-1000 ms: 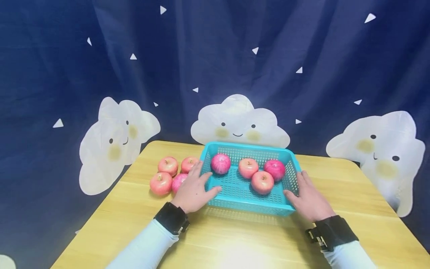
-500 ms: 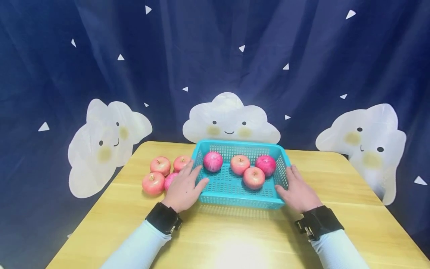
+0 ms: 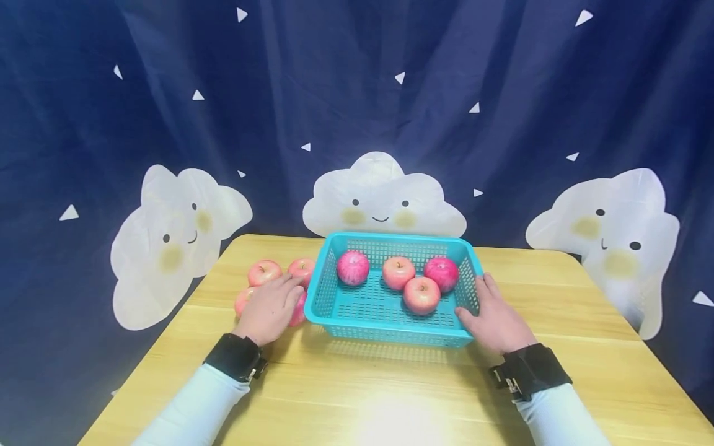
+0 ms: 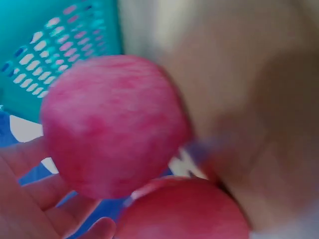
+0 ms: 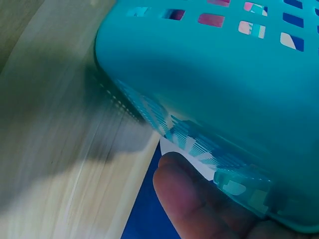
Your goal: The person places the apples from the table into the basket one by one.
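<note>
Four loose apples (image 3: 264, 272) crowd together at the basket's nine o'clock, so I judge a clumsy pinch could knock a neighbour rolling over the table (image 3: 346, 396) edge. My left hand (image 3: 266, 311) is over them, fingers spread loosely behind the deep-pink apple (image 4: 114, 124); contact I can't confirm. My right hand (image 3: 498, 322) pinches the teal basket (image 3: 396, 333) at three o'clock, thumb inside the rim; a tug there could set its four apples (image 3: 422, 295) rolling. The basket's near wall stands in my way, and the cloud-print curtain (image 3: 357, 93) hangs behind at twelve.
</note>
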A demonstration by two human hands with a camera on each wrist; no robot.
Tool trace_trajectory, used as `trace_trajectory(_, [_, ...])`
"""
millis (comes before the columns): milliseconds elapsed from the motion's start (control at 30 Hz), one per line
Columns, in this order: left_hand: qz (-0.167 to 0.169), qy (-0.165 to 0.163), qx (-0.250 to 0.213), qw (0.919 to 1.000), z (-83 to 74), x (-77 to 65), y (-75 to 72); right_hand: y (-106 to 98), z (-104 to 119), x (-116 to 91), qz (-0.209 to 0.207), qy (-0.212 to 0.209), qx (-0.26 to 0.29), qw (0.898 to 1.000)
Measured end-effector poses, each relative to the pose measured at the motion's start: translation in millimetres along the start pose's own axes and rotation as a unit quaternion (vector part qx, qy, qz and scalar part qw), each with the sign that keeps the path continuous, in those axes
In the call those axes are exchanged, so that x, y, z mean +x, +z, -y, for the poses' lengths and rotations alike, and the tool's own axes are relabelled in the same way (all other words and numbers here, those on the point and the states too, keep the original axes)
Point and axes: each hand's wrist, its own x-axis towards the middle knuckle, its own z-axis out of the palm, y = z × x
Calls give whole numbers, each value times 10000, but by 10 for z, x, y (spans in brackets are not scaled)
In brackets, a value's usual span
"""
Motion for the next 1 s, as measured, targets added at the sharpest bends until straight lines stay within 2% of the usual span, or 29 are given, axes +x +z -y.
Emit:
trace_trajectory(133, [20, 312, 298, 9991, 40, -46, 56, -22, -28, -14, -67, -25, -85, 9999])
trace_trajectory(333, [94, 414, 698, 9967, 83, -92, 114, -7, -32, -19, -129, -48, -96, 9999])
trace_trajectory(467, [168, 570, 725, 9956, 76, -132, 114, 9, -35, -16, -147, -71, -89, 9998])
trace_trajectory(633, [279, 814, 601, 9945, 14, -211, 73, 8, -45, -14, -126, -45, -49, 9999])
trace_trajectory(767, [351, 1146, 617, 9909, -13, -255, 29, 5, -51, -19, -131, 0, -26, 9999])
trace_trajectory(900, [424, 1299, 623, 9887, 13, -297, -43, 16, -45, -17, -133, -13, -10, 9999])
trace_trajectory(1000, [326, 1344, 633, 9884, 61, -300, -131, 20, -42, -17, -131, -18, 3, 9999])
